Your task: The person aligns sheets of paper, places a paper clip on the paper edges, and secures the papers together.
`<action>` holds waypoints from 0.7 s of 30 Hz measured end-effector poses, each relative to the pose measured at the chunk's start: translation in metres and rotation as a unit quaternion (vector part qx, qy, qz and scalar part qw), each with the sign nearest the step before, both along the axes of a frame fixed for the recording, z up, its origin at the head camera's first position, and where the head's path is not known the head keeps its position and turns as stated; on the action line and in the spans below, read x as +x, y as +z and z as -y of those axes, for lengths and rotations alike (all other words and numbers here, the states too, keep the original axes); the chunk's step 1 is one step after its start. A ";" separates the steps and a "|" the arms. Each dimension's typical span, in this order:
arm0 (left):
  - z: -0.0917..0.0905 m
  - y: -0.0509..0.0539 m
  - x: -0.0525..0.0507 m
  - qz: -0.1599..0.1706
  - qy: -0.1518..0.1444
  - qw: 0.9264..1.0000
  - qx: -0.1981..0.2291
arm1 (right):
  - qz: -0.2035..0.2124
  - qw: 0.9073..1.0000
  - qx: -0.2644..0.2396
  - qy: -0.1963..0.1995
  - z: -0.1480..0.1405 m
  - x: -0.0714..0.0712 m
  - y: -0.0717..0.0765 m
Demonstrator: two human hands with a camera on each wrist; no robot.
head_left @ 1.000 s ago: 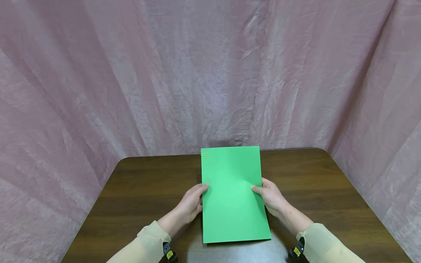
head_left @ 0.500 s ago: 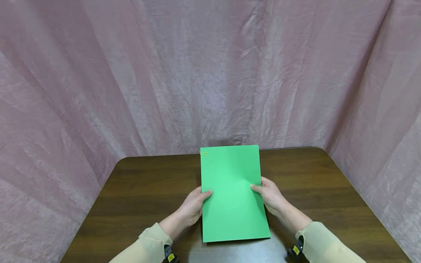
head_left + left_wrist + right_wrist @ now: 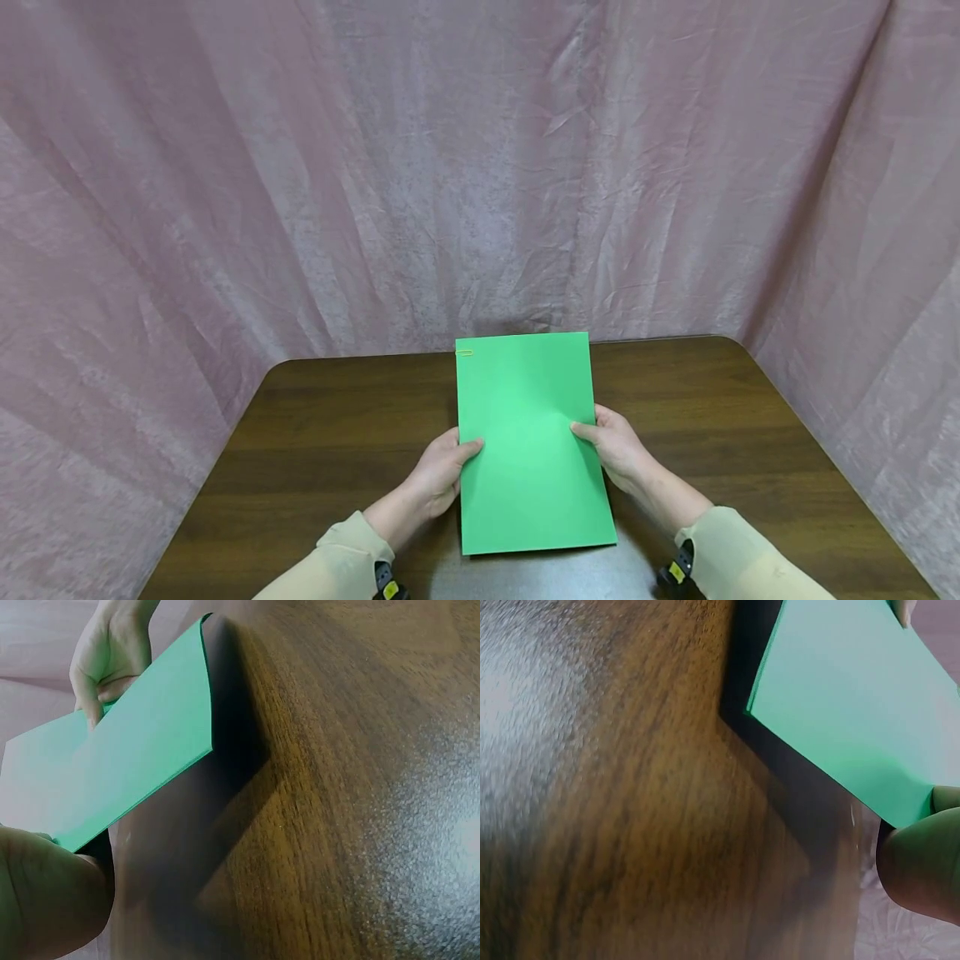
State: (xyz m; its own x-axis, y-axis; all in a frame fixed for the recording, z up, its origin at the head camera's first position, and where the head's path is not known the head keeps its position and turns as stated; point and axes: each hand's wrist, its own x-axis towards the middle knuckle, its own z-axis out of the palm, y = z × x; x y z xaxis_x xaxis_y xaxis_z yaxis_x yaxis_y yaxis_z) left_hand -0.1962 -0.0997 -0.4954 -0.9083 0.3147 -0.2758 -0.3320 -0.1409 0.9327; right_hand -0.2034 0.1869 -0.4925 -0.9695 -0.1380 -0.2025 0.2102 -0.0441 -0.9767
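Note:
Between both hands is a sheaf of green paper (image 3: 528,492), held above the table with its far end tipped up. A small yellow paper clip (image 3: 464,352) sits at its far left corner. My left hand (image 3: 437,473) pinches the left edge, thumb on top and fingers underneath. On the opposite edge my right hand (image 3: 618,448) does the same, its thumb denting the surface slightly. In the left wrist view, the green paper (image 3: 142,742) shows a layered near edge, and it hangs clear of the wood. The fingers beneath the paper are mostly hidden.
A dark brown wooden table (image 3: 337,417) with rounded far corners lies below, with a glossy reflection near the front. Pink velvety curtains (image 3: 465,167) hang behind it and along both sides. Each sleeve cuff has a dark wrist device (image 3: 678,568).
My left thumb has moved further onto the paper, and the left hand has slid slightly toward me along the edge. The right hand keeps its hold, and the paper stays nearly still.

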 end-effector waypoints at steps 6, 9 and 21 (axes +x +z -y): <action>0.000 -0.001 0.001 -0.006 0.000 1.000 -0.001 | -0.004 1.000 -0.011 0.012 -0.002 0.000 0.000; 0.001 -0.001 0.002 -0.009 -0.001 1.000 -0.001 | -0.006 1.000 -0.016 0.022 -0.004 0.000 0.000; 0.014 -0.004 0.000 -0.009 0.009 1.000 -0.017 | -0.018 0.999 -0.007 0.032 -0.015 0.000 -0.002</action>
State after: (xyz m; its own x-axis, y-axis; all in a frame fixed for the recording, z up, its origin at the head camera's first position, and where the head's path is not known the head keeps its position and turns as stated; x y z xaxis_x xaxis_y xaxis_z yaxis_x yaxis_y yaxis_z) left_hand -0.1966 -0.1141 -0.4997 -0.9185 0.2889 -0.2700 -0.3131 -0.1143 0.9428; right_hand -0.2029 0.2016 -0.4947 -0.9650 -0.2029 -0.1660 0.1785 -0.0450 -0.9829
